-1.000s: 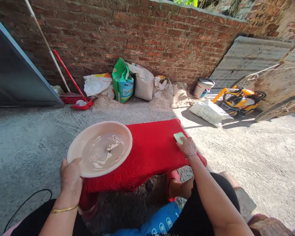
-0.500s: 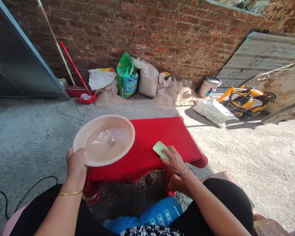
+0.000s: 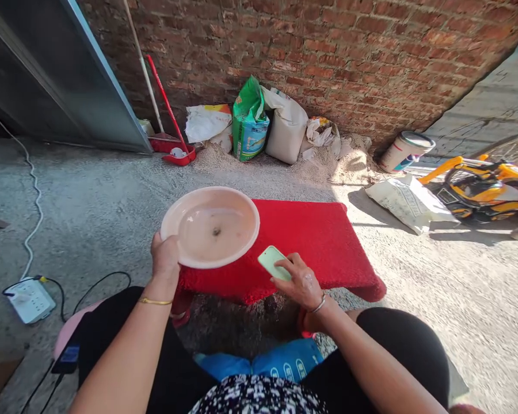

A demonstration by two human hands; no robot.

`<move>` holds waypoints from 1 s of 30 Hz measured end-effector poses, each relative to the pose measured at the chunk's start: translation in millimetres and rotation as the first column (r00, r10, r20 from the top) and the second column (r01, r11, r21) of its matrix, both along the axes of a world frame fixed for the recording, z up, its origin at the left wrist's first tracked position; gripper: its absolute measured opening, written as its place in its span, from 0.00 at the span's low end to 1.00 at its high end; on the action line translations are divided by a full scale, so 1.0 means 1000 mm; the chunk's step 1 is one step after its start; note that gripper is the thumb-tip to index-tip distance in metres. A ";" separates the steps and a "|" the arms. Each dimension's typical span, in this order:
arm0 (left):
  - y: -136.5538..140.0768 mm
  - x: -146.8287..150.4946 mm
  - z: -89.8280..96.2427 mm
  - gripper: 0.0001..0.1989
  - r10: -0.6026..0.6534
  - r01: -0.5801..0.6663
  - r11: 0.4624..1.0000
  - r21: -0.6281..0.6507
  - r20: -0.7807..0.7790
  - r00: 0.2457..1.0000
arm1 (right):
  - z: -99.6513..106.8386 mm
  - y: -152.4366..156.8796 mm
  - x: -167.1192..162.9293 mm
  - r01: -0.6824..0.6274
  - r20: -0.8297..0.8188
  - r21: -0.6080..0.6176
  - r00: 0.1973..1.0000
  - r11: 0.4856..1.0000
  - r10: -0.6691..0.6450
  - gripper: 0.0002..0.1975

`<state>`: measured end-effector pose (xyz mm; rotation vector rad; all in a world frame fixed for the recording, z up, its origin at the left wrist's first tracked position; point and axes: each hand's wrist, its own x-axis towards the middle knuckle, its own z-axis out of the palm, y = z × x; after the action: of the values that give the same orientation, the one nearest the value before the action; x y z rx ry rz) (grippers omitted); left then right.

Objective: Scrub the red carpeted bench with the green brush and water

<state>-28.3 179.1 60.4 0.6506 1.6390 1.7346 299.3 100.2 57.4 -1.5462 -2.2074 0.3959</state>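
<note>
My left hand (image 3: 164, 257) grips the near-left rim of a pale pink plastic basin (image 3: 171, 227), thumb over the edge. Cloudy water lies in it, with a small dark spot near the middle. The basin covers the left end of a red plush cloth (image 3: 302, 230); whether it rests there or is held just above, I cannot tell. My right hand (image 3: 301, 282) closes around a pale green oblong scrub brush (image 3: 269, 257), flat back up and bristles hidden, over the cloth's near side. Wet suds show on the back of that hand.
Blue bags (image 3: 280, 362) lie between my legs. A power strip (image 3: 32, 300) and cables are on the floor at left, with a phone (image 3: 69, 357) by my thigh. Sacks (image 3: 287, 129), a red dustpan (image 3: 181, 156), a bucket (image 3: 408, 150) and an orange bike (image 3: 483, 187) line the wall.
The view has turned left, bringing the power strip in. My right hand has moved the brush left across the cloth, closer to the basin. My left hand keeps its hold on the rim.
</note>
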 end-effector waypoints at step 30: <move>-0.001 0.006 0.008 0.19 0.010 -0.010 1.000 -0.015 0.020 1.000 | -0.025 0.046 0.212 0.918 -0.006 -0.258 0.310 0.301 -0.951 0.26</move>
<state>-22.7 178.6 68.9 0.6171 1.6418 1.7292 511.4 146.3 31.9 -2.4923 -0.7666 0.3249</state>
